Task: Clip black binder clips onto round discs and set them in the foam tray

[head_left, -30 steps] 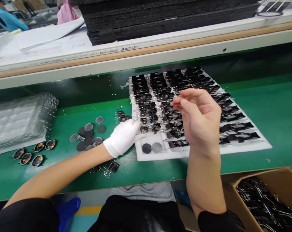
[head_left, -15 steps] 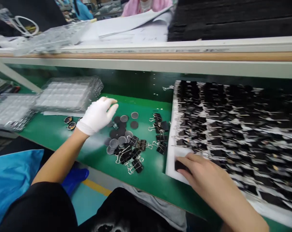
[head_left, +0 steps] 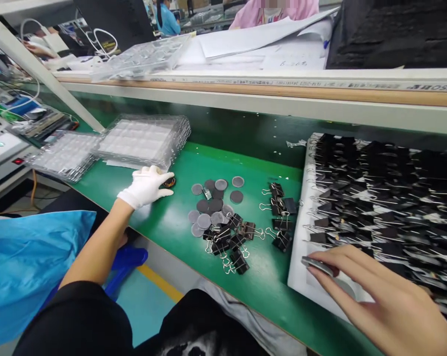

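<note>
My left hand (head_left: 145,188), in a white glove, has its thumb and fingers around a small dark round part with an orange rim (head_left: 169,182) on the green table. Between bare thumb and fingers, my right hand (head_left: 371,287) pinches a grey disc (head_left: 317,265) above the near left corner of the white tray (head_left: 301,247). Rows of black binder clips (head_left: 342,198) fill the rest of that tray. Grey and black discs (head_left: 204,221) lie mid-table, with loose binder clips (head_left: 238,261) beside and partly over them.
Stacked clear plastic trays (head_left: 134,141) stand at the back left. A white shelf edge (head_left: 245,101) crosses above the table, with papers (head_left: 245,44) and a black block on it. Other people sit beyond. Blue cloth (head_left: 34,267) hangs at the lower left.
The view has swung left, so the table things appear further right. My left hand has closed in on the small round parts. The disc in my right hand now shows edge-on, lifted from the tray.
</note>
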`<state>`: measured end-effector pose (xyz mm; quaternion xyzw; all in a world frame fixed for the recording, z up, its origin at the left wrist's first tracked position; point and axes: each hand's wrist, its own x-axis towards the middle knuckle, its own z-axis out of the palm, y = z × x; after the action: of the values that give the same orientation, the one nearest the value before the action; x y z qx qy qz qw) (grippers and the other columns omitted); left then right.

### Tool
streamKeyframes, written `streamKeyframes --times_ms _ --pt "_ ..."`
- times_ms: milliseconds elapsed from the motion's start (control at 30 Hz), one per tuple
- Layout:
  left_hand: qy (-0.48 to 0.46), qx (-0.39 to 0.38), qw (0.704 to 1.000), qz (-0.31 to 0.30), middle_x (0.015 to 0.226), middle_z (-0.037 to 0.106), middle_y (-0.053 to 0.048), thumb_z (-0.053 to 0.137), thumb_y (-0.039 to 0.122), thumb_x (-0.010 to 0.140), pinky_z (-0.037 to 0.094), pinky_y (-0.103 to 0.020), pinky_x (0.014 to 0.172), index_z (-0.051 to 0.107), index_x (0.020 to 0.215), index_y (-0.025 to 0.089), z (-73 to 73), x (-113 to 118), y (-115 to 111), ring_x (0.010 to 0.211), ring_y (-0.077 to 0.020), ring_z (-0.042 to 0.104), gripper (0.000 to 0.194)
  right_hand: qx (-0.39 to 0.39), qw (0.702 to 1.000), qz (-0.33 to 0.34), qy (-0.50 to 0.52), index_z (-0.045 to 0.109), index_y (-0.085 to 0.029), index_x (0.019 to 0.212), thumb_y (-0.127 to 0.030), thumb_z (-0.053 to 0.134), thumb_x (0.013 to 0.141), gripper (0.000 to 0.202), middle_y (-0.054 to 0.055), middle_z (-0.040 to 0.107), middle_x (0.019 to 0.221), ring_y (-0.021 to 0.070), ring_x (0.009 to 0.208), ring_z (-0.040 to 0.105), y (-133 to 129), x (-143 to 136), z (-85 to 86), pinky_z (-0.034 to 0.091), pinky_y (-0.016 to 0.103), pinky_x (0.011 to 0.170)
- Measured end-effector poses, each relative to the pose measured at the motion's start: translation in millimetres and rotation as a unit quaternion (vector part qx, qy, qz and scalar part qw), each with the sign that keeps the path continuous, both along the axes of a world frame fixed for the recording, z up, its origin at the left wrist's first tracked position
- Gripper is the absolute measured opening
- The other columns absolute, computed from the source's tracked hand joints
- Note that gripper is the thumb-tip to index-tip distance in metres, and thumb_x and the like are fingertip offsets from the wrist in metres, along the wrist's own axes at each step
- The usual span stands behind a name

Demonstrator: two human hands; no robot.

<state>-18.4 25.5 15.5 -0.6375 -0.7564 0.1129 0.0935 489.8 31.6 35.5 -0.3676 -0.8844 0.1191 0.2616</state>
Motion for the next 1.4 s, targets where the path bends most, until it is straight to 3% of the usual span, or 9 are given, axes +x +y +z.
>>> streamKeyframes --times_ms 133,333,433,567,667,767,1033,1200,1400 --pt "-0.04 0.007 0.998 -0.055 0.118 0.068 -0.014 0.062 0.06 0.09 0.041 -0.045 0.095 0.067 0.128 0.026 -7.0 -13 11 0.113 -0.0348 0.059 0.052 0.008 0.999 0.045 0.003 0.066 -0.029 0.11 -0.031 0.06 0.098 0.013 0.001 0.07 0.107 0.0178 0.092 0.069 -8 -8 13.9 0.053 0.029 0.08" --pt "-0.058 0.14 0.983 -0.1 0.107 0.074 -0.009 0.054 0.049 0.097 0.038 -0.041 0.088 0.079 0.097 0.028 -12.3 -3 -3 0.101 -0.0286 0.062 0.033 -0.074 0.995 0.021 0.059 0.071 -0.031 0.103 -0.032 0.067 0.093 0.011 0.002 0.072 0.102 0.0203 0.088 0.071 -15 -14 22.9 0.058 0.03 0.072" --pt "-0.057 0.206 0.964 -0.157 0.08 0.071 -0.005 0.053 0.043 0.099 0.035 -0.036 0.074 0.08 0.09 0.031 1.9 36 -10 0.076 -0.0207 0.06 0.03 -0.243 0.96 -0.011 0.138 0.074 -0.029 0.103 -0.04 0.067 0.093 0.017 0.005 0.075 0.103 0.0214 0.089 0.072 -9 -35 25.1 0.06 0.032 0.073" --pt "-0.077 0.179 0.891 -0.41 0.068 0.065 -0.001 0.051 0.026 0.099 0.028 -0.032 0.061 0.077 0.102 0.031 31.3 112 -9 0.063 -0.0156 0.055 0.026 -0.451 0.851 0.013 0.268 0.074 -0.022 0.109 -0.045 0.073 0.088 0.03 0.008 0.077 0.096 0.0178 0.079 0.071 2 -70 24.4 0.06 0.031 0.072" --pt "-0.1 0.155 0.835 -0.518 0.075 0.069 -0.004 0.05 0.016 0.095 0.032 -0.032 0.057 0.073 0.093 0.025 47.9 160 0 0.067 -0.0166 0.06 0.025 -0.505 0.778 0.006 0.373 0.071 -0.018 0.099 -0.04 0.085 0.078 0.034 0.004 0.075 0.083 0.0133 0.07 0.069 9 -83 21.4 0.057 0.025 0.065" --pt "-0.11 0.149 0.801 -0.569 0.084 0.072 -0.007 0.046 0.014 0.093 0.038 -0.034 0.058 0.071 0.09 0.023 54.4 189 12 0.076 -0.0198 0.065 0.028 -0.519 0.748 -0.01 0.413 0.068 -0.016 0.089 -0.033 0.092 0.069 0.036 0.002 0.073 0.074 0.0102 0.064 0.066 12 -81 17.9 0.054 0.021 0.062" --pt "-0.121 0.089 0.8 -0.581 0.085 0.072 -0.01 0.043 0.022 0.092 0.048 -0.036 0.069 0.068 0.079 0.022 53.0 221 36 0.079 -0.0222 0.066 0.028 -0.592 0.697 0.018 0.405 0.071 -0.018 0.111 -0.035 0.09 0.073 0.047 0.005 0.076 0.089 0.014 0.077 0.072 19 -60 13.2 0.056 0.022 0.063" --pt "-0.101 0.261 0.868 -0.409 0.079 0.071 -0.007 0.045 0.037 0.102 0.04 -0.034 0.065 0.071 0.095 0.02 57.7 215 51 0.069 -0.0208 0.065 0.032 -0.562 0.669 -0.011 0.487 0.077 -0.02 0.102 -0.035 0.09 0.072 0.036 0.004 0.077 0.093 0.0116 0.078 0.069 29 -52 7.8 0.057 0.021 0.066" --pt "-0.013 0.075 0.896 -0.437 0.05 0.054 -0.006 0.033 0.072 0.097 0.029 -0.033 0.055 0.061 0.061 0.019 36.2 228 41 0.051 -0.0237 0.058 0.07 -0.511 0.695 -0.043 0.505 0.078 -0.02 0.091 -0.042 0.088 0.074 0.029 0.005 0.076 0.09 0.0145 0.077 0.071 34 -46 -7.7 0.055 0.024 0.065"
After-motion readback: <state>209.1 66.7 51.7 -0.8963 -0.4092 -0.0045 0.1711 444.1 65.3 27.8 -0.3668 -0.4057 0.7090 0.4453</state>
